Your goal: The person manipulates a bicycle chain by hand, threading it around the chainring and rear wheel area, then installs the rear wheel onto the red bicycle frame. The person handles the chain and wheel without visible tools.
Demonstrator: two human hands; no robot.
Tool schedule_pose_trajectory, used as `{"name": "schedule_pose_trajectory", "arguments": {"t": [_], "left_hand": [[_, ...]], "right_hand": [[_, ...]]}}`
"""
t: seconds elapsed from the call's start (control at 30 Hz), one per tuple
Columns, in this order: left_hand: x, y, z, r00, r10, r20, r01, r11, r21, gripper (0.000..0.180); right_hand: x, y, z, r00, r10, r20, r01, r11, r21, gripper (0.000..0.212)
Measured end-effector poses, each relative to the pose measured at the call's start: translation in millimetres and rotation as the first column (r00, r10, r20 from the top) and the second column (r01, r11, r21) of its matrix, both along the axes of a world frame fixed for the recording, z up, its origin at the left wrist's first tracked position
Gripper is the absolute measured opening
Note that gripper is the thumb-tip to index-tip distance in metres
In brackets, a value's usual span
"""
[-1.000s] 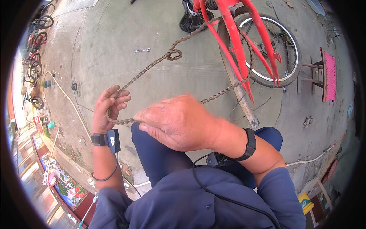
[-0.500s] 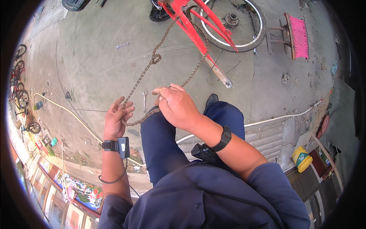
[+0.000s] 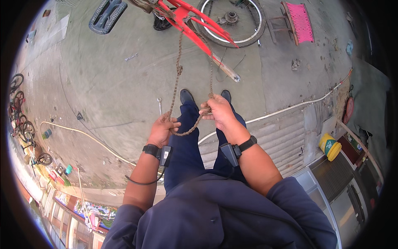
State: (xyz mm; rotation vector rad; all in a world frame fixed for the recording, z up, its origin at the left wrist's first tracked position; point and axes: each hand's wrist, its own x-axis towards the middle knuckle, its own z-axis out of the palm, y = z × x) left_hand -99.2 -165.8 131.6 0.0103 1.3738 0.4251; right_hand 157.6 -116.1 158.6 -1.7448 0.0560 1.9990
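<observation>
A rusty bicycle chain [image 3: 176, 89] hangs in a long loop from the red bicycle frame [image 3: 182, 16] down to my hands. My left hand [image 3: 161, 129] pinches it at the lower left of the loop. With thumb and fingers, my right hand [image 3: 220, 111] grips the chain on the other side. Between both hands a short length sags in front of my legs. A small kink or knot of links shows partway up the left strand. Where the chain meets the frame, the detail is too small to make out.
Behind the frame lies a bicycle wheel [image 3: 260, 18], with a pink-topped stool [image 3: 299, 23] to its right. Wrenches [image 3: 160, 106] and a pedal [image 3: 107, 15] are on the ground. A pale hose [image 3: 286, 108] crosses behind my legs; a yellow bucket [image 3: 330, 147] stands at right.
Both hands have moved right, still on the chain, and my right hand has turned to show its fingers. The view has shifted, bringing the pedal and both shoes further into sight.
</observation>
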Motion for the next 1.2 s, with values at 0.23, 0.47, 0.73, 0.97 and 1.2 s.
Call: {"name": "schedule_pose_trajectory", "arguments": {"t": [0.23, 0.47, 0.73, 0.97, 1.2], "left_hand": [[60.3, -16.3, -3.9, 0.994, -0.016, 0.11, 0.03, 0.991, -0.133, 0.053], [119.1, -29.2, -19.2, 0.995, 0.012, 0.096, 0.009, 0.976, -0.218, 0.053], [172.3, -31.3, -38.7, 0.99, 0.042, 0.133, -0.001, 0.957, -0.291, 0.037], [210.6, -26.8, -59.3, 0.978, 0.121, 0.17, -0.057, 0.939, -0.338, 0.03], [229.5, -26.2, -85.2, 0.982, 0.141, 0.125, -0.084, 0.922, -0.378, 0.025]], "right_hand": [[54.4, -10.3, -20.8, 0.987, -0.143, 0.078, 0.144, 0.99, -0.001, 0.032], [95.8, -14.4, -62.3, 0.971, -0.113, 0.212, 0.124, 0.992, -0.04, 0.04], [145.1, -19.5, -105.4, 0.965, -0.042, 0.257, 0.052, 0.998, -0.031, 0.042], [191.4, -8.7, -135.3, 0.974, 0.059, 0.217, -0.06, 0.998, -0.002, 0.043], [210.0, -7.5, -170.3, 0.986, 0.081, 0.144, -0.081, 0.997, -0.005, 0.042]]}}
